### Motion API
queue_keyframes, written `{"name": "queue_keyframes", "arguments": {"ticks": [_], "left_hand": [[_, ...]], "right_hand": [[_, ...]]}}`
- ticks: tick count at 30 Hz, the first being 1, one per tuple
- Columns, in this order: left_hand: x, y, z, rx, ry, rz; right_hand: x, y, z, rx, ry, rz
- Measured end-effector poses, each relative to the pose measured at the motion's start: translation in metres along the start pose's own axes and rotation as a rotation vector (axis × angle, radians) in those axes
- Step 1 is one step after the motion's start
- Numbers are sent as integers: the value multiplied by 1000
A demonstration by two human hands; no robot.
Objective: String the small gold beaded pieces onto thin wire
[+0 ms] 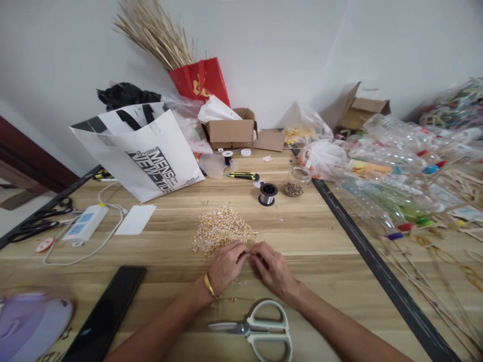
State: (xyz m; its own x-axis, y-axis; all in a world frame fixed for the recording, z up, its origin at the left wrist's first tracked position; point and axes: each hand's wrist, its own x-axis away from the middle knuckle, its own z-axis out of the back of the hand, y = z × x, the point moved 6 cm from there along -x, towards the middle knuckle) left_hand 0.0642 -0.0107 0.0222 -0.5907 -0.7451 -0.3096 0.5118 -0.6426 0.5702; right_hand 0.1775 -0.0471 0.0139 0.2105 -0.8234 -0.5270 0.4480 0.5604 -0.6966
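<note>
Working at close quarters, left hand (228, 265) and right hand (274, 271) meet near the middle of the wood-grain worktop (320, 256). Thumb and fingers of each drawn together in a pinch, tips nearly touching; cannot tell what, if anything, sits between them. Gold bracelet (210, 285) on left wrist.

Heap of clear and gold beads (222, 225) just beyond the left hand, toward the far edge; a few loose clear beads (241, 283) on the near side of the hands. Nearer still, a thin chain (233, 300), then white-handled scissors (245, 328) lying by the near edge, blades pointing left.

Left edge: dark-handled scissors (47, 216), white power strip (85, 224) with looped cord, blank white card (136, 219). Near left corner: black smartphone (109, 311) beside a purple object, partly cut off.

Past the heap: wire spool (268, 195), open glass jar (295, 188) of small mixed beads, yellow-and-black utility knife (243, 176).

Far edge, against a pale plain wall (271, 45): white printed bag (151, 161) toward the left corner, red gift bag (204, 83) with dry stalks (158, 37) standing out of it, open cardboard box (232, 133).

Right: black strip (362, 255) running far to near; past it, clear plastic bottles (403, 151) piled up.
</note>
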Motion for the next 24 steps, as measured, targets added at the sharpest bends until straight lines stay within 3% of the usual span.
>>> {"name": "queue_keyframes", "arguments": {"ticks": [14, 24], "left_hand": [[-8, -6, 6, 241, -70, 232], [-9, -4, 7, 273, -111, 237]], "right_hand": [[-1, 2, 1, -28, -24, -85], [-2, 3, 2, -38, -14, -96]]}}
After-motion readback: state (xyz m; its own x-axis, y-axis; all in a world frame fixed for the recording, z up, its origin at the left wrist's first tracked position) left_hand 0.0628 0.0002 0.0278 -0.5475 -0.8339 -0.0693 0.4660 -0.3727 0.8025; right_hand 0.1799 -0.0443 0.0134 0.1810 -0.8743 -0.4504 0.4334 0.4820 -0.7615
